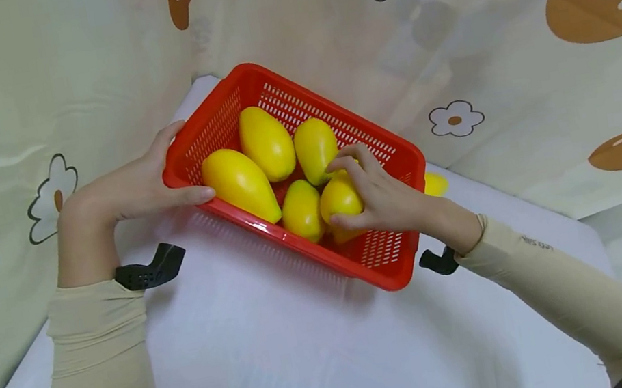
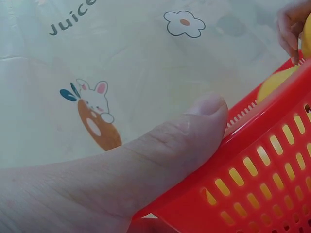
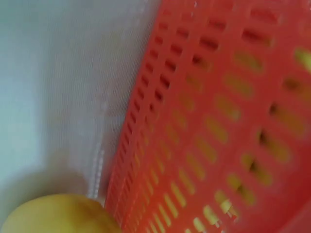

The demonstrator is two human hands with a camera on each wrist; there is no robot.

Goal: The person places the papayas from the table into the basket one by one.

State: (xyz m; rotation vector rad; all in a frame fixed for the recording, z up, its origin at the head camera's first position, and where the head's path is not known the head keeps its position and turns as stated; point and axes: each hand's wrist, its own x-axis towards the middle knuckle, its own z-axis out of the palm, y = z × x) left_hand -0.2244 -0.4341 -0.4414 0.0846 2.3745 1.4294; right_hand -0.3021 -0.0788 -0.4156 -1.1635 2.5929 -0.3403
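A red plastic basket (image 1: 322,258) with slotted walls holds several yellow mangoes (image 1: 239,182). My left hand (image 1: 148,177) grips the basket's left end, thumb along the rim; in the left wrist view the thumb (image 2: 182,138) presses the red rim, with the other fingers mostly hidden. Inside the basket's right half, my right hand (image 1: 379,192) holds a mango (image 1: 339,197) between curled fingers and thumb. That mango overlaps another yellow one beneath it. The right wrist view shows the slotted basket wall (image 3: 194,121) close up, but not the hand.
Outside the basket's right end lies another yellow fruit (image 1: 435,184), partly hidden by the rim; a yellow fruit (image 3: 58,216) also shows beside the wall in the right wrist view. A white cover (image 1: 291,364) lies over the table. Patterned curtains (image 1: 319,26) hang behind it.
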